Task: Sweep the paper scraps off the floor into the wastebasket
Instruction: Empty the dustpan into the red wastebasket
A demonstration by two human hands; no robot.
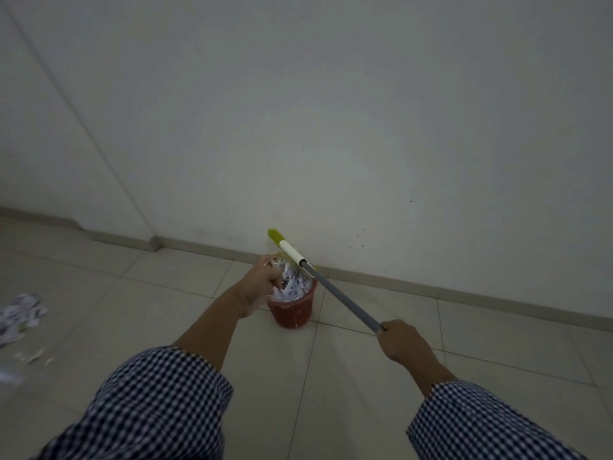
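Press heaped scraps gently into wastebasket with left hand, grasp unclear, with right hand clamped round broom handle.

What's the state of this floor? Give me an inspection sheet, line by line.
Surface: tiled floor, pale, dimly lit.
Job's things: red basket by the wall, heaped with scraps; broom slanted over it, bristles near the wall.
Clutter: pile of loose paper on the floor at far left, not yet swept.
Grippers: left hand on the basket's scraps, grip unclear; right hand grips the broom handle.
Cables: nothing seen.
Surroundings: white wall, baseboard, dark specks on the wall.
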